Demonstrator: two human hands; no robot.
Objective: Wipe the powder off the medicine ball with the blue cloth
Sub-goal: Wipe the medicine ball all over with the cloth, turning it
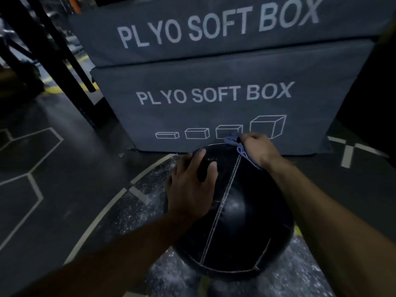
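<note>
A large black medicine ball [240, 224] with pale seams sits on the dark gym floor, faint white powder showing near its middle. My left hand [192, 181] rests flat on the ball's upper left side, fingers spread. My right hand [257, 148] grips the bunched blue cloth [235, 142] and presses it against the ball's far top edge. Part of the cloth is hidden under that hand.
Two stacked grey plyo soft boxes [214, 82] stand right behind the ball. Black rack legs [64, 52] rise at the upper left. White powder is scattered on the floor [132, 213] around the ball, among painted floor lines.
</note>
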